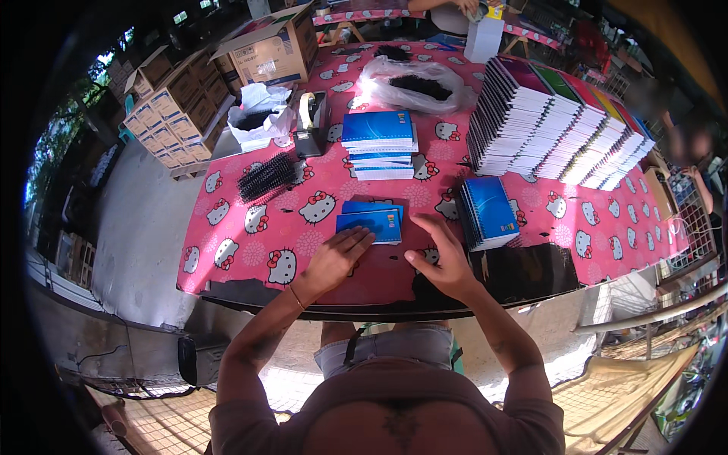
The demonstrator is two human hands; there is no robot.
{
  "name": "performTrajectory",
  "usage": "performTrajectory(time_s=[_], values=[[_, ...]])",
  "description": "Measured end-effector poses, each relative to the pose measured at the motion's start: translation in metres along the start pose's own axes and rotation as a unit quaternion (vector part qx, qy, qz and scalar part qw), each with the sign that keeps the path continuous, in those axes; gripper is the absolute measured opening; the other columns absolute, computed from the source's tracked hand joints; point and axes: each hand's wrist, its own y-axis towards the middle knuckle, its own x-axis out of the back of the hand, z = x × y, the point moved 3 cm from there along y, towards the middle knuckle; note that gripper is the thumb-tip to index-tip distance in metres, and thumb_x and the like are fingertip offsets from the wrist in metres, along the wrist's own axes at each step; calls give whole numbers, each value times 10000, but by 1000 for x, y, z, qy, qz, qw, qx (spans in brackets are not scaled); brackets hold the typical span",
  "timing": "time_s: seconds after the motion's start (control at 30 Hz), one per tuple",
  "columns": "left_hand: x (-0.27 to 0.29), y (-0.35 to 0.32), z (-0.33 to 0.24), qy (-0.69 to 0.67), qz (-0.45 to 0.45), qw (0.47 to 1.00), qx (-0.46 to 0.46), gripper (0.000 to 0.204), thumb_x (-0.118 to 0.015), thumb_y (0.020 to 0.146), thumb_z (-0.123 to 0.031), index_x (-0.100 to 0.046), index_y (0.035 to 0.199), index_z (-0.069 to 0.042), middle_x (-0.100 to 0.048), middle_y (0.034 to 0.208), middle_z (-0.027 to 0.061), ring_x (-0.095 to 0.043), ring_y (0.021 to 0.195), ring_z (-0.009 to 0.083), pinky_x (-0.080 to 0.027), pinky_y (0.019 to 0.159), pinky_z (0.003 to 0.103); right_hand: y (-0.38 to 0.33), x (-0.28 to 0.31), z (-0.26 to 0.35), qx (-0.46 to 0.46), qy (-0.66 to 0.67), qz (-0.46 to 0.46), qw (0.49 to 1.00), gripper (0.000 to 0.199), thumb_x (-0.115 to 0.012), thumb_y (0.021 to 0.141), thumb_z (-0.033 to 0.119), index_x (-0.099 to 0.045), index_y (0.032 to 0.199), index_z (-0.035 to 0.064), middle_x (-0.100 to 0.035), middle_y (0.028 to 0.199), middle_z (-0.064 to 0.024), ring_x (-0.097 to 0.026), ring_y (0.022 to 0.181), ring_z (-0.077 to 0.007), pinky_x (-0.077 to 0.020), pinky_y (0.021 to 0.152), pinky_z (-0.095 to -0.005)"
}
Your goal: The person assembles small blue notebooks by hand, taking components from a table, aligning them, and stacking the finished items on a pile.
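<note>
A few blue-covered notebooks (384,221) lie slightly askew on the table in front of me, with no coil visible on them. My left hand (337,260) rests on the lower left part of the top cover, its fingers stretched out flat. Just right of them my right hand (446,265) hovers open, thumb and fingers apart, holding nothing. A pile of blue spiral notebooks (491,203) with black coils stands beyond that hand. Behind, a taller stack of blue-covered page blocks (377,127) sits mid-table. Loose black binding coils (267,177) lie to its left.
A pink patterned cloth (318,208) covers the table. Rows of spiral notebooks (538,125) rise at right. Plastic bags (421,86) hold black coils; a tape dispenser (309,125) stands left. Cardboard boxes (274,51) are stacked beyond. Other people are partly visible at the far edges.
</note>
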Motion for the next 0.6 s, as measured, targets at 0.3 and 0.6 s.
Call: performTrajectory(time_s=[0.3, 0.6], values=[[56, 22, 107, -75, -171, 957, 220, 242, -645, 919, -165, -690, 1100, -9, -696, 989, 165, -671, 851, 320, -529, 657, 381, -6, -40, -82, -94, 208, -78, 970, 208, -722, 890, 46, -602, 1058, 19, -670, 902, -29, -604, 798, -57, -499, 682, -224], [24, -40, 205, 230, -41, 932, 276, 142, -608, 873, -165, -583, 989, -88, -586, 945, 101, -573, 996, 301, -466, 848, 434, -28, -36, -69, -162, 199, 3, 967, 231, -745, 856, 11, -557, 983, 57, -658, 909, -32, -602, 795, -66, -492, 699, -228]])
